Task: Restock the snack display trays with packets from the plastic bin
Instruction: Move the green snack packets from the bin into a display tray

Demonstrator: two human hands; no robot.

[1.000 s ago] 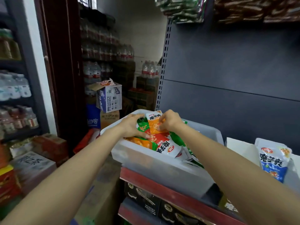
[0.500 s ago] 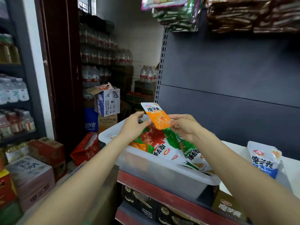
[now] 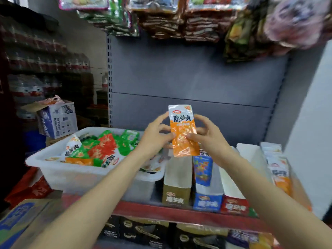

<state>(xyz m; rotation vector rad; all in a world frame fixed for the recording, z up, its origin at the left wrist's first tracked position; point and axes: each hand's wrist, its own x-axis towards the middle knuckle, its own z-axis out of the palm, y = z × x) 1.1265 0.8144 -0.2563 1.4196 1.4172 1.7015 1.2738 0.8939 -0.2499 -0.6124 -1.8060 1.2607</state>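
- You've got the tall orange foil snack packet (image 3: 183,131) upright in front of you, white top band uppermost, dark lettering facing you.
- Your left hand (image 3: 156,136) pinches the packet's left edge, thumb across the front and fingers curled behind it.
- Your right hand (image 3: 209,136) grips the right edge the same way, thumb pressing the front near the middle, fingers bent round the back.
- The packet sits in the air between both hands, in front of the grey metal shelf back panel (image 3: 197,78), above the row of trays and to the right of the bin.
- The translucent white plastic bin (image 3: 71,175) stands on the red-edged shelf (image 3: 179,212) at your left, heaped with green, red and orange packets (image 3: 100,148); your left forearm crosses over its right corner.
- Just right of the bin stands the gold-fronted cardboard display tray (image 3: 177,194).
- Next along, touching it, is the blue-fronted display tray (image 3: 206,202) with a blue packet (image 3: 203,169) leaning up out of it.
- Then the red-fronted display tray (image 3: 233,205), and at the far right a blurred row of orange-and-white packets (image 3: 280,175) standing on edge.
- Overhead, bagged snacks (image 3: 179,20) hang in bunches.
- Off to your left, a blue-and-white carton (image 3: 57,119) with its flaps open sits on stacked stock.
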